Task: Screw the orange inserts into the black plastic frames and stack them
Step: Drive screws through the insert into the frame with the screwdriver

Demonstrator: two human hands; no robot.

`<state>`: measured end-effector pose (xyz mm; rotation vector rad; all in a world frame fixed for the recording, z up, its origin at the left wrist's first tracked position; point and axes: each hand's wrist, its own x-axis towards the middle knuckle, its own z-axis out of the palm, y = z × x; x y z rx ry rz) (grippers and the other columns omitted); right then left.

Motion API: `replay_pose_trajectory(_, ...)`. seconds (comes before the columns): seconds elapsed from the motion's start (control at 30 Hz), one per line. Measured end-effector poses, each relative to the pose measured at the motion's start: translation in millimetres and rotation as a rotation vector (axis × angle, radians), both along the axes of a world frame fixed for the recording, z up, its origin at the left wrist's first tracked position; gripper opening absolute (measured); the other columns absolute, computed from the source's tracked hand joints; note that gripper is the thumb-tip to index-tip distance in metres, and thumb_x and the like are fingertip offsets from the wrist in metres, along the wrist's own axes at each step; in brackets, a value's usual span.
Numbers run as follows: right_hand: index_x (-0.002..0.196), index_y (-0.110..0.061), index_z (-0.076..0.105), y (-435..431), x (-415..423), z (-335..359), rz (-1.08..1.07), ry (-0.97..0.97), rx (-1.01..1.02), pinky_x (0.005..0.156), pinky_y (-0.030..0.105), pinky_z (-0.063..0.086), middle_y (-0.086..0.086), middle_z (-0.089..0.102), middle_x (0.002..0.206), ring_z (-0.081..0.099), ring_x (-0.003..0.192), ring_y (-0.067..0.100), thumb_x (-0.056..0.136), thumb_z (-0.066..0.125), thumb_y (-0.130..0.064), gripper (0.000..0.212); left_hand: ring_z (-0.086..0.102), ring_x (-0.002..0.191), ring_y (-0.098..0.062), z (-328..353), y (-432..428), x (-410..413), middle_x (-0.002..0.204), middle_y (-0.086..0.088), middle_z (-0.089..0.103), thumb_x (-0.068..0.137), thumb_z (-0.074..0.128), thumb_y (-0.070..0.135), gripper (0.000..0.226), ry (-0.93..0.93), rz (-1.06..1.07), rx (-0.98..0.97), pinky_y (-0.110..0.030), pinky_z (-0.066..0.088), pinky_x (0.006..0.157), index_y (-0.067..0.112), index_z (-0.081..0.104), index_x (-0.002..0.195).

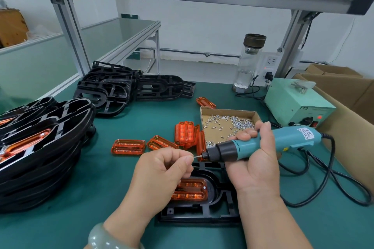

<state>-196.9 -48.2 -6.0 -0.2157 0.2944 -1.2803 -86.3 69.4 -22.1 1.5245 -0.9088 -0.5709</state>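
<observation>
A black plastic frame [220,206] lies on the green mat in front of me, with an orange insert [192,190] seated in it and one screw showing at the insert's right end. My right hand [255,159] grips a teal electric screwdriver [263,143], held sideways above the frame with its bit pointing left. My left hand [164,170] pinches a small screw [196,156] at the bit's tip. Several loose orange inserts [162,141] lie on the mat beyond my hands. A tall stack of assembled frames [40,147] stands at the left.
A cardboard tray of screws [228,123] sits behind the screwdriver. Bare black frames [129,87] are piled at the back left. A green power supply box [297,105], a glass bottle [249,62], black cables [327,184] and a cardboard box [352,107] fill the right side.
</observation>
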Motion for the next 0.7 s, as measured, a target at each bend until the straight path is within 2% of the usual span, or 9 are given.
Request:
replay_pose_trajectory(0.1, 0.052, -0.024, 0.067, 1.3, 0.8, 0.5, 0.002, 0.005, -0.035, 0.056, 0.017, 0.049, -0.012, 0.05, 0.062, 0.049, 0.048, 0.003, 0.076, 0.067, -0.03, 0.025, 0.067, 0.061, -0.004, -1.1, 0.4, 1.3, 0.066, 0.007, 0.071, 0.084, 0.067, 0.015, 0.022, -0.075, 0.002, 0.013, -0.012, 0.047, 0.053, 0.031, 0.072, 0.069)
replay_pose_trajectory(0.23, 0.053, -0.024, 0.068, 3.9, 2.3, -0.4, 0.015, 0.004, -0.073, 0.056, 0.018, 0.049, -0.011, 0.05, 0.063, 0.049, 0.049, 0.002, 0.082, 0.064, -0.029, 0.029, 0.066, 0.062, -0.002, -2.0, 0.8, 2.1, 0.067, 0.011, 0.07, 0.084, 0.066, 0.023, 0.019, -0.164, 0.014, 0.01, -0.012, 0.048, 0.055, 0.041, 0.069, 0.078)
replay_pose_trajectory(0.33, 0.055, -0.025, 0.068, 5.4, 2.7, -0.5, 0.013, 0.009, -0.09, 0.057, 0.018, 0.049, -0.012, 0.049, 0.062, 0.048, 0.05, 0.002, 0.087, 0.062, -0.028, 0.033, 0.064, 0.06, 0.0, -2.0, 1.2, 2.8, 0.065, 0.011, 0.07, 0.084, 0.066, 0.022, 0.019, -0.176, 0.015, 0.003, -0.01, 0.047, 0.055, 0.038, 0.069, 0.074)
replay_pose_trajectory(0.47, 0.064, -0.024, 0.064, 5.7, 2.0, 2.1, -0.005, 0.009, -0.098, 0.056, 0.019, 0.048, -0.011, 0.048, 0.062, 0.047, 0.049, 0.003, 0.078, 0.066, -0.028, 0.015, 0.066, 0.059, -0.003, 0.9, 0.8, 3.8, 0.065, 0.006, 0.071, 0.08, 0.07, 0.015, 0.023, -0.083, -0.026, -0.031, -0.01, 0.047, 0.054, 0.034, 0.072, 0.067)
replay_pose_trajectory(0.57, 0.07, -0.024, 0.06, 4.2, -1.2, 1.9, -0.001, 0.011, -0.102, 0.058, 0.019, 0.047, -0.012, 0.047, 0.063, 0.047, 0.05, 0.003, 0.076, 0.067, -0.029, 0.01, 0.066, 0.066, -0.001, 5.6, 3.3, 8.4, 0.073, 0.008, 0.073, 0.069, 0.074, 0.031, 0.009, -0.03, -0.064, -0.028, -0.011, 0.049, 0.059, 0.035, 0.074, 0.078)
replay_pose_trajectory(0.63, 0.068, -0.024, 0.06, 2.5, -4.1, 2.4, -0.002, 0.025, -0.099, 0.059, 0.02, 0.046, -0.012, 0.047, 0.062, 0.046, 0.051, 0.003, 0.077, 0.067, -0.03, 0.012, 0.063, 0.066, 0.003, 7.1, 6.5, 18.1, 0.074, 0.013, 0.072, 0.068, 0.075, 0.032, 0.015, -0.062, -0.062, 0.005, -0.008, 0.046, 0.061, 0.035, 0.072, 0.083)
replay_pose_trajectory(0.7, 0.062, -0.024, 0.061, 0.8, -5.8, 3.5, -0.011, 0.06, -0.089, 0.06, 0.021, 0.045, -0.012, 0.047, 0.061, 0.046, 0.05, 0.003, 0.08, 0.065, -0.03, 0.02, 0.059, 0.06, 0.005, 7.9, 11.3, 31.5, 0.066, 0.016, 0.069, 0.073, 0.077, 0.021, 0.013, -0.174, -0.036, 0.116, -0.004, 0.042, 0.06, 0.033, 0.072, 0.075)
